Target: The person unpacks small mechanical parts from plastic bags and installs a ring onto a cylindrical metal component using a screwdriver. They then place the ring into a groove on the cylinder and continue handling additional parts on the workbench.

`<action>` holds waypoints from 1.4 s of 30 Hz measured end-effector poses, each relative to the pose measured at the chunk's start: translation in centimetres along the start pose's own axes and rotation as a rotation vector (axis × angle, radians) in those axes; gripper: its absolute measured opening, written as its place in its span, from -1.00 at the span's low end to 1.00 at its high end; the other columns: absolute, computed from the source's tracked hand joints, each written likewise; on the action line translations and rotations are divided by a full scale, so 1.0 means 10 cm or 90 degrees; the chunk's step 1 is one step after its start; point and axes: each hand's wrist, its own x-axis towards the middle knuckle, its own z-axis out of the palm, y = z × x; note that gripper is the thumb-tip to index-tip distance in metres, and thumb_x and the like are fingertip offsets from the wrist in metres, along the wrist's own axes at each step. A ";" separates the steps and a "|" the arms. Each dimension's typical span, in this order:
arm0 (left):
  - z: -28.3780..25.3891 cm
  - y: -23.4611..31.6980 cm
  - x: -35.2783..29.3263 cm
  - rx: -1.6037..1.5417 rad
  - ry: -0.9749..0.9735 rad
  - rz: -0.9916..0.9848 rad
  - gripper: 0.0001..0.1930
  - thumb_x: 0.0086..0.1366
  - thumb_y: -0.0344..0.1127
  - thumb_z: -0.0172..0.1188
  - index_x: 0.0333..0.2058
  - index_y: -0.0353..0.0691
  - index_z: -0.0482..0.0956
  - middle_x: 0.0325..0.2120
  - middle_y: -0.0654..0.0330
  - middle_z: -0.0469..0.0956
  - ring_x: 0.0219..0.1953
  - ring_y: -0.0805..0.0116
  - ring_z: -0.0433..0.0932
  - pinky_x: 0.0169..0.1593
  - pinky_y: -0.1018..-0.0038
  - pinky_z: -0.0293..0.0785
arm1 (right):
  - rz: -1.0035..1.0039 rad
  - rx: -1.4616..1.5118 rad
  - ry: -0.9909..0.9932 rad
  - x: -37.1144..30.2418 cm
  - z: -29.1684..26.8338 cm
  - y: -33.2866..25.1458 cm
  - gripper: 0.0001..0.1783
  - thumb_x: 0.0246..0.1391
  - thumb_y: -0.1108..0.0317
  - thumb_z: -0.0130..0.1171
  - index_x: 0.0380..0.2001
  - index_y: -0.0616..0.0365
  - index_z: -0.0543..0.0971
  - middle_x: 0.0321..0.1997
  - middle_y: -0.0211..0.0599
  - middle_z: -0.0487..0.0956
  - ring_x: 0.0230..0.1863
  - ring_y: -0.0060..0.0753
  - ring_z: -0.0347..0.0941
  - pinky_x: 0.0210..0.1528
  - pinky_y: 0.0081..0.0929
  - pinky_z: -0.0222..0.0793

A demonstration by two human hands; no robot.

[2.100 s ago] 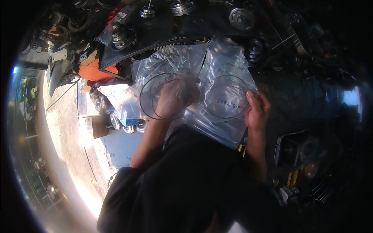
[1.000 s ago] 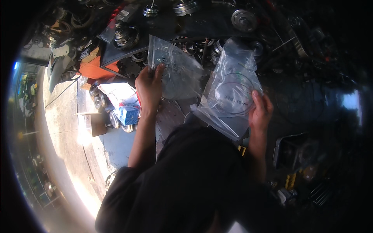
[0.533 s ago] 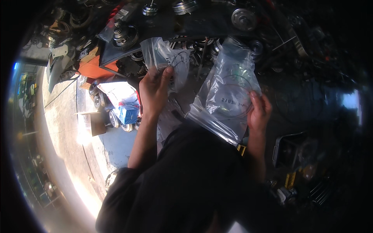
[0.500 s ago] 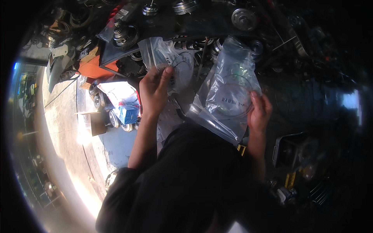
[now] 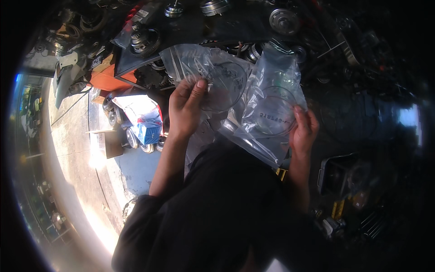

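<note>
Between thumb and fingers, my left hand [image 5: 186, 103] pinches a clear plastic bag [image 5: 186, 59] with a thin dark ring [image 5: 244, 86] inside. My right hand [image 5: 303, 129] is closed on the right edge of a second clear plastic bag [image 5: 260, 147]. Another thin ring [image 5: 294, 97] shows through that bag, and dark print marks its face. The two bags hang side by side in front of me, their inner edges close together or overlapping; I cannot tell if they touch.
Beyond the bags, a dark workbench [image 5: 195, 29] bears metal gear parts [image 5: 144, 43] and a round metal disc [image 5: 283, 21]. To the left are an orange box [image 5: 111, 77], a blue and white package [image 5: 147, 131] and a cardboard box [image 5: 108, 143]. A dark bin [image 5: 337, 174] stands at right.
My left hand has moved slightly right, carrying its bag nearer the other one. The ring in the left bag now faces me more fully. My right hand has barely moved.
</note>
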 end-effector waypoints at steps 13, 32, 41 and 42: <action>0.21 0.01 0.03 0.044 -0.022 0.026 -0.74 0.53 -0.25 0.08 -0.01 -0.32 0.53 -0.27 0.28 0.59 -0.25 0.54 0.54 -0.11 0.55 0.50 | -0.081 -0.125 0.001 0.12 0.07 -0.09 -0.81 0.23 0.40 0.29 -0.15 0.28 0.66 -0.19 -0.36 0.64 -0.23 -0.63 0.52 -0.09 -0.65 0.39; 0.25 0.05 0.08 0.072 0.108 0.011 -0.71 0.26 -0.50 0.26 -0.07 -0.43 0.47 -0.18 -0.02 0.63 -0.18 0.21 0.65 -0.06 0.35 0.59 | -0.054 0.038 -0.078 0.17 -0.21 -0.23 -0.69 0.09 0.67 0.23 -0.08 0.24 0.54 -0.23 -0.23 0.63 -0.20 -0.39 0.61 -0.07 -0.40 0.57; 0.29 -0.06 0.05 0.097 0.097 -0.011 -0.69 0.24 -0.46 0.32 -0.08 -0.38 0.47 -0.20 0.03 0.62 -0.18 0.27 0.62 -0.08 0.39 0.55 | -0.007 0.061 -0.121 0.14 -0.14 -0.32 -0.71 0.17 0.66 0.14 -0.03 0.26 0.47 -0.26 -0.20 0.62 -0.23 -0.21 0.68 -0.18 -0.21 0.71; 0.32 -0.04 0.03 0.092 0.087 -0.031 -0.68 0.24 -0.46 0.31 -0.07 -0.38 0.47 -0.19 0.03 0.62 -0.16 0.27 0.62 -0.08 0.40 0.55 | -0.006 0.058 -0.117 0.12 -0.10 -0.30 -0.71 0.18 0.64 0.15 -0.02 0.27 0.47 -0.27 -0.18 0.63 -0.24 -0.22 0.68 -0.19 -0.23 0.71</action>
